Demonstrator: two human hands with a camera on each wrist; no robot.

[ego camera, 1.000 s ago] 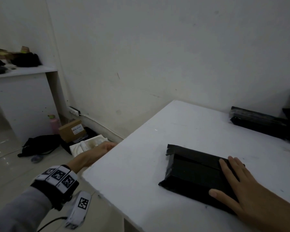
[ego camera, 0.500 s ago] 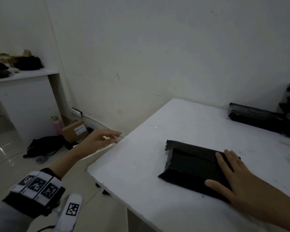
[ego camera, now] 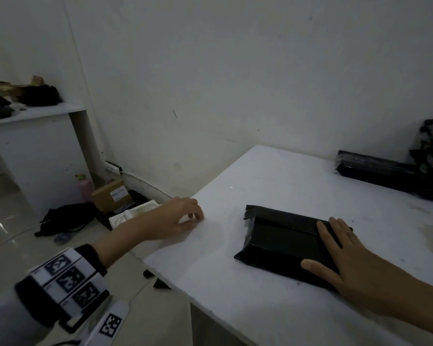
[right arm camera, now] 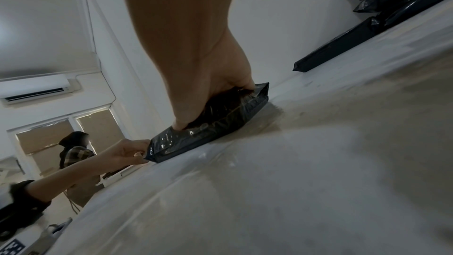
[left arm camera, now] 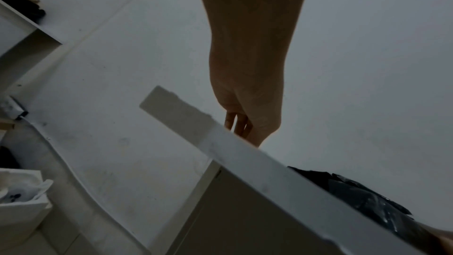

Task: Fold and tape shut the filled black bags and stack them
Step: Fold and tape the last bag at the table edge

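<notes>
Black plastic under our flat right hand [ego camera: 355,268], the folded bag [ego camera: 283,242] lies mid-table [ego camera: 273,178] as our left hand [ego camera: 178,218], fingers curled, picks at the left edge, where we should lift tape cleanly and keep pressing.

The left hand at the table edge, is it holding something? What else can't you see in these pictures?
- Left hand: its fingers curl at the white table edge; head view too dim, and in the left wrist view the table edge covers the fingertips.
- Black bag: the right hand covers its near end, so any tape there is hidden.
- Stacked black bags: cut off by the head view's right edge; no count possible.
</notes>
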